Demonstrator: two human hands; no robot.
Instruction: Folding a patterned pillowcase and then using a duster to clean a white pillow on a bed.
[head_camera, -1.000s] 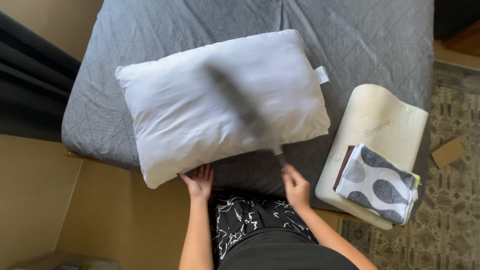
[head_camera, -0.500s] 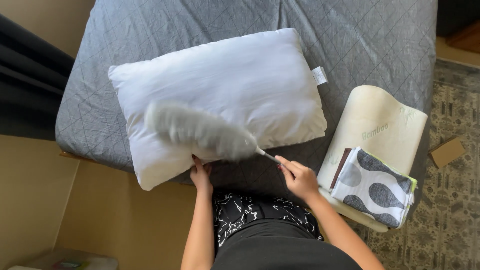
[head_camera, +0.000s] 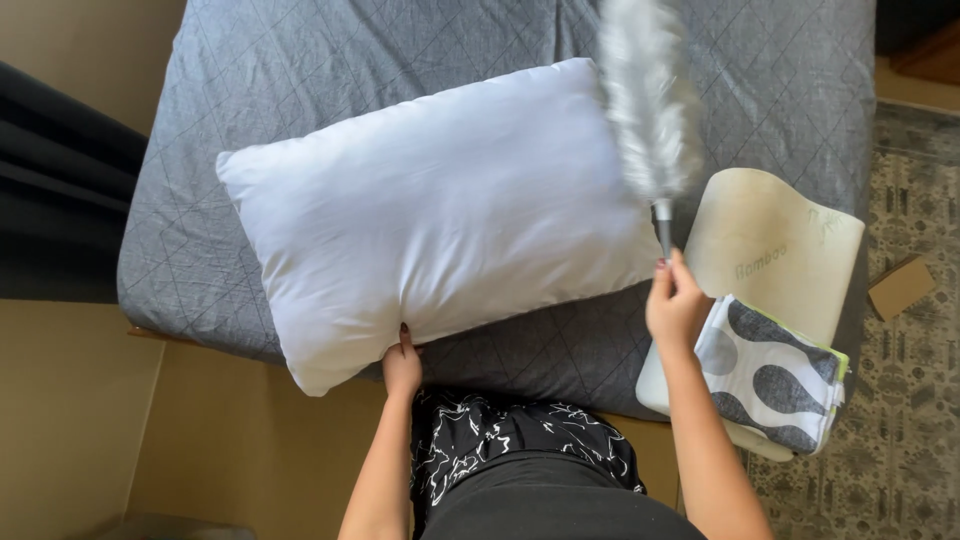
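Your right hand (head_camera: 675, 303) is closed around the handle of a grey feather duster (head_camera: 648, 95), whose fluffy head points away from you over the right end of the white pillow (head_camera: 440, 210) and the grey quilted bedspread (head_camera: 330, 50). The pillow lies slanted across the bed's near edge. Your left hand (head_camera: 402, 362) presses against the pillow's near edge, fingers tucked at its underside; whether it truly pinches the fabric cannot be told. Just right of the duster lies a cream contoured foam pillow (head_camera: 775, 240), bearing a folded grey-and-white patterned cloth (head_camera: 775, 375). A patterned rug (head_camera: 905, 400) and a small cardboard box (head_camera: 901, 286) lie beyond.
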